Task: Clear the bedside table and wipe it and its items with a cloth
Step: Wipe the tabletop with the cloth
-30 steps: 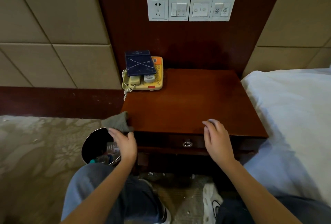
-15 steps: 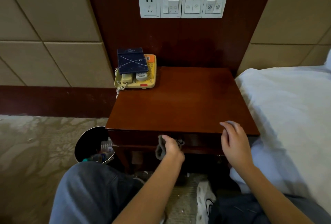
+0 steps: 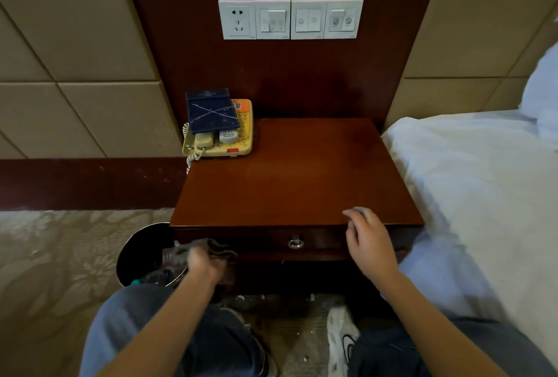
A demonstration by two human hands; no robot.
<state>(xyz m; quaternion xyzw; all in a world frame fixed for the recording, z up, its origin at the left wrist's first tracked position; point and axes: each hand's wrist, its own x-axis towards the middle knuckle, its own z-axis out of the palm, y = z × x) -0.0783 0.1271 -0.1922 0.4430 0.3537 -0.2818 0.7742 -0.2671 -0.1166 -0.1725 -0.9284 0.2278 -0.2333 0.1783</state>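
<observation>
The dark wooden bedside table (image 3: 302, 177) stands against the wall panel. At its back left corner sits a yellow telephone (image 3: 238, 138) with a dark blue booklet (image 3: 211, 111) lying on top of it. My left hand (image 3: 205, 265), blurred, is shut on a grey cloth (image 3: 208, 248) and presses it against the left end of the drawer front. My right hand (image 3: 368, 241) rests on the table's front edge, right of the drawer's metal ring pull (image 3: 295, 242), fingers loosely apart and holding nothing.
A black waste bin (image 3: 142, 253) with rubbish stands on the carpet left of the table. The white bed (image 3: 483, 195) lies against the table's right side. My knees and a white shoe (image 3: 341, 340) are in front. Wall switches (image 3: 290, 19) sit above.
My left hand has swept the cloth from the table's front left corner to the drawer's middle, then back to its left end. My right hand stays on the front edge.
</observation>
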